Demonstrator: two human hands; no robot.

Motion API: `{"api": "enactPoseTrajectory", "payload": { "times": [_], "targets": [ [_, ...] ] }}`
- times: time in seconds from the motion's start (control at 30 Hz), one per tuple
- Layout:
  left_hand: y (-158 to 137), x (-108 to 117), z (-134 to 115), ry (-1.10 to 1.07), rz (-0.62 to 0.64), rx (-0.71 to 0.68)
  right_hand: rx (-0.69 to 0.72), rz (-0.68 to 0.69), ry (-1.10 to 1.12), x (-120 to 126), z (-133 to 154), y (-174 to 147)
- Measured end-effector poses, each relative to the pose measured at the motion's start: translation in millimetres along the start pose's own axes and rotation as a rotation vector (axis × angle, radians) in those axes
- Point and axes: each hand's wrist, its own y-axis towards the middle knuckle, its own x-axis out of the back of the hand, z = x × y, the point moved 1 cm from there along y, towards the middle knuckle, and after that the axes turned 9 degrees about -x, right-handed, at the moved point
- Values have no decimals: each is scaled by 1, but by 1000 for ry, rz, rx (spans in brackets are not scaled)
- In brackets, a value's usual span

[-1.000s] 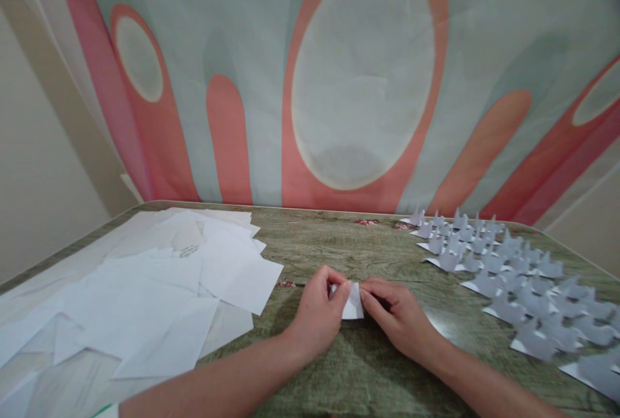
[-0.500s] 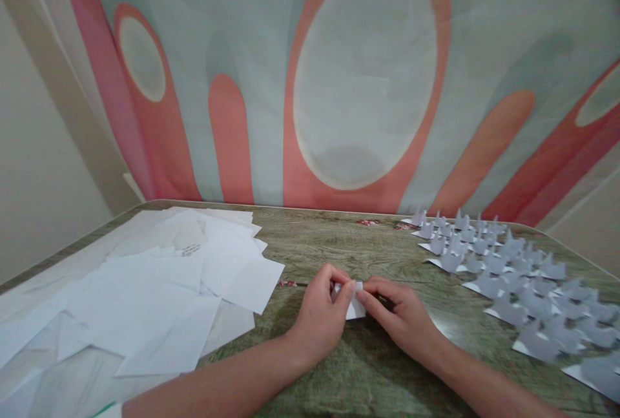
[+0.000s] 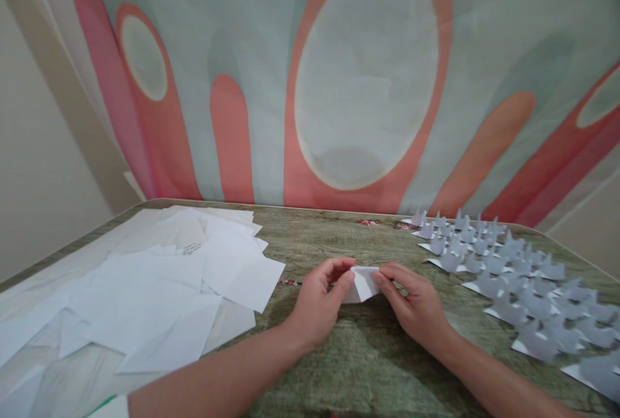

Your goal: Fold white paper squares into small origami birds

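Note:
Between my two hands is a small folded piece of white paper (image 3: 364,284), creased down its middle and partly spread. My left hand (image 3: 325,295) pinches its left side between thumb and fingers. On the other side, my right hand (image 3: 411,295) grips the right edge the same way. Both hands are just above the wood-patterned table (image 3: 334,366), near its middle. Fingertips cover the paper's outer edges.
Loose white sheets (image 3: 145,295) overlap in a wide pile on the left. Rows of small folded paper figures (image 3: 533,295) stand along the right side. Behind the table hangs a coral and grey-green patterned backdrop (image 3: 266,146).
My hands have moved slightly apart and up. The folded paper between them now shows wider, with its top edge and inner crease visible.

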Motion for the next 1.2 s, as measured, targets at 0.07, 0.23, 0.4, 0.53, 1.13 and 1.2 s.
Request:
{"api": "enactPoseTrajectory", "payload": {
  "times": [0.07, 0.23, 0.4, 0.53, 1.13, 1.2],
  "targets": [
    [1, 3, 0, 49, 11, 6, 27, -15, -4, 0, 0, -1],
    [2, 6, -1, 158, 16, -27, 53, -2, 0, 0, 0, -2],
    [3, 6, -4, 227, 7, -60, 65, 19, 6, 1, 1, -2],
    [3, 6, -7, 290, 12, -76, 59, 32, 4, 0, 2, -2],
    [2, 6, -13, 381, -27, -36, -39, -110, -30, -6, -6, -6],
    [2, 5, -13, 378, -31, -32, -46, -97, -44, -5, -5, -6]
  ]
}}
